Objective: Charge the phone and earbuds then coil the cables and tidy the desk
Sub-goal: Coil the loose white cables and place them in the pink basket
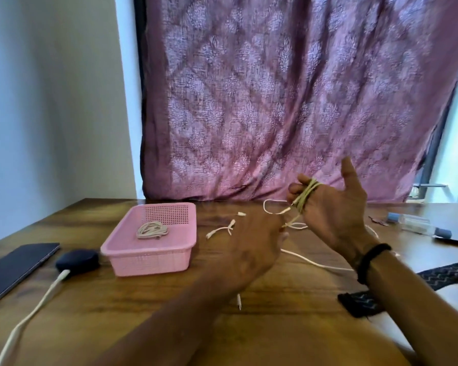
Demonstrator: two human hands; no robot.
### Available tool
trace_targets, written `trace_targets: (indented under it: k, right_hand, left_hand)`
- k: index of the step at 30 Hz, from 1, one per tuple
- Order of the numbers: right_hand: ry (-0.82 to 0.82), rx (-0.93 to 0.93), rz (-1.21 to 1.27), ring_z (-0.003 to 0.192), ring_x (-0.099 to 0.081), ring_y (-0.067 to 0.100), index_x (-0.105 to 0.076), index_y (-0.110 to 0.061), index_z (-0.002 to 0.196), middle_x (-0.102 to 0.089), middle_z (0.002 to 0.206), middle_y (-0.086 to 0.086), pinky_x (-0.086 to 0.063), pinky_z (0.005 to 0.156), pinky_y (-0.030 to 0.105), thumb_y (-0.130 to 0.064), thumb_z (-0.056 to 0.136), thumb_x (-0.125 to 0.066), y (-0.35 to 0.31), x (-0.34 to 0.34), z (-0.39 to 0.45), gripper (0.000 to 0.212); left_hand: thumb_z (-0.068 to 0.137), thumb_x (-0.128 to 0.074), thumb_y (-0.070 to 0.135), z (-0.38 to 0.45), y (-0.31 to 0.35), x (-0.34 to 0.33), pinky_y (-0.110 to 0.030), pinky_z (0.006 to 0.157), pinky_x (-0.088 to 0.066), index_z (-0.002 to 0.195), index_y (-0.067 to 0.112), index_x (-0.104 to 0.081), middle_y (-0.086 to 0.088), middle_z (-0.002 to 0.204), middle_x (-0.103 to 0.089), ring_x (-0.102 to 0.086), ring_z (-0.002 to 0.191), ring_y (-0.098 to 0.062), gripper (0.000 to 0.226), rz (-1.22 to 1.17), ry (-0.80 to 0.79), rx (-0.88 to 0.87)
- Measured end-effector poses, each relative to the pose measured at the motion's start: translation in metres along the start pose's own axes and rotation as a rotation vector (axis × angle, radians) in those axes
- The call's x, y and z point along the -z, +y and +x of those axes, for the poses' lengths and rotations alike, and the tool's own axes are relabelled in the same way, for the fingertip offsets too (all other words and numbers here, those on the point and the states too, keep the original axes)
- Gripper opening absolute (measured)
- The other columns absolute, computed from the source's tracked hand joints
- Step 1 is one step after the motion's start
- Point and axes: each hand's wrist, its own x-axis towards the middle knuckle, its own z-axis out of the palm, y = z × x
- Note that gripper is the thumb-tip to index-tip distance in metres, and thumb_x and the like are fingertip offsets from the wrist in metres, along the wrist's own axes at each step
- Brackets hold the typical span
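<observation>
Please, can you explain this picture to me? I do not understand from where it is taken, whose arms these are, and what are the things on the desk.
There is one picture, from a camera worn on a person's head, looking down at their own two bare hands. No machine is involved.

The right hand is raised, with a pale cable wound in loops around its fingers. The left hand seems to feed the loose end of that cable; it is blurred, so its grip is unclear.

On the wooden desk stands a pink basket holding one coiled cable. Left of it lies a dark earbuds case with a white charging cable plugged in, and a dark phone. Loose white connectors lie nearby.
</observation>
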Motion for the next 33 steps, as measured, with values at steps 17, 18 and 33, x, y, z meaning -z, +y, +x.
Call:
trace_targets:
  k: [17, 18, 33]
  right_hand:
    - [-0.191, -0.279, -0.768, 0.038, -0.022, 0.022, -0.062, 0.008, 0.064, -0.03, 0.04, 0.01, -0.032, 0.049, 0.03, -0.086, 0.092, -0.025, 0.022, 0.003, -0.009, 0.105]
    - [-0.199, -0.302, -0.704, 0.038, -0.019, 0.023, -0.06, 0.007, 0.064, -0.028, 0.04, 0.009, -0.029, 0.051, 0.034, -0.086, 0.092, -0.029, 0.019, 0.004, -0.01, 0.102]
    - [-0.234, -0.285, -0.111, 0.034, -0.011, 0.021, -0.024, -0.015, 0.046, -0.02, 0.032, 0.004, -0.034, 0.043, 0.03, -0.06, 0.102, -0.048, 0.016, -0.004, -0.008, 0.075]
  left_hand:
    - [0.098, -0.053, 0.053, 0.027, -0.026, 0.05, -0.028, 0.059, -0.043, 0.104, 0.034, -0.077, 0.007, 0.085, -0.072, -0.071, 0.076, -0.017, 0.031, 0.084, 0.045, -0.285]
    - [0.098, -0.056, 0.048, 0.026, -0.028, 0.049, -0.028, 0.058, -0.042, 0.106, 0.034, -0.076, 0.007, 0.084, -0.072, -0.071, 0.075, -0.018, 0.026, 0.083, 0.08, -0.299]
    - [0.103, -0.057, 0.013, 0.017, -0.013, 0.003, -0.035, 0.07, -0.059, 0.108, 0.024, -0.079, -0.002, 0.088, -0.077, -0.072, 0.077, -0.02, 0.025, -0.9, -0.063, 0.237]
